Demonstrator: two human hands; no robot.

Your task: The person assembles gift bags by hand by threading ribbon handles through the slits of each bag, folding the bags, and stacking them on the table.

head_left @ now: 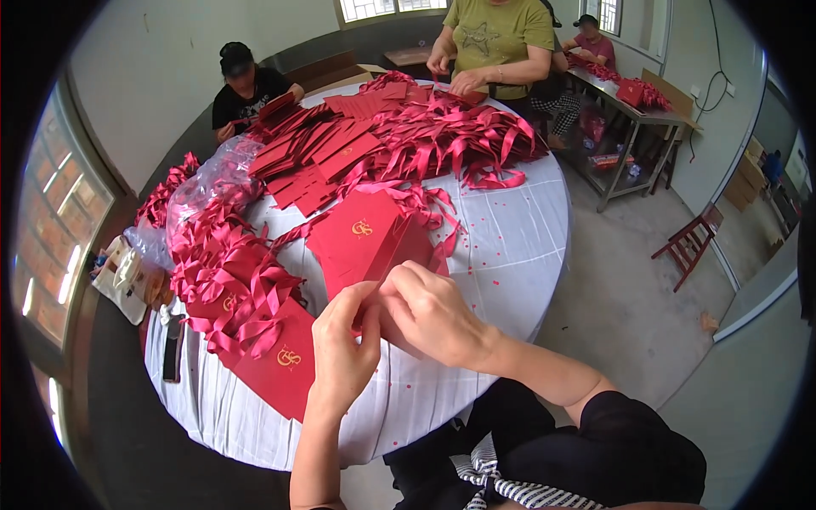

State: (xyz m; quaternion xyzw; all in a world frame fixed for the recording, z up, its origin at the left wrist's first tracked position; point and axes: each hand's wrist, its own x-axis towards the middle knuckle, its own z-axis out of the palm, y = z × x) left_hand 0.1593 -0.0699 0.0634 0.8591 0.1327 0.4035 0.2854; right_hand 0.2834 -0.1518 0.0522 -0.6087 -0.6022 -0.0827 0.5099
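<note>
In front of me a red paper bag (353, 255) with a gold emblem stands tilted over the near part of the table. My left hand (347, 340) pinches its near edge between thumb and fingers. Right beside it, my right hand (433, 313) grips the same edge, fingers bent and pressed together. Whatever small part lies between the fingertips is hidden. To the left of my left hand, flat red bags (285, 361) with gold emblems lie overlapped. Crimson ribbon loops (225, 272) are heaped on them.
The round table has a white cloth (518, 246) scattered with red dots. Stacked red bags (297, 157) and ribbons (459, 132) cover its far side. A phone (172, 348) lies at the left edge. Co-workers (501, 42) sit and stand beyond; a stool (688, 242) stands right.
</note>
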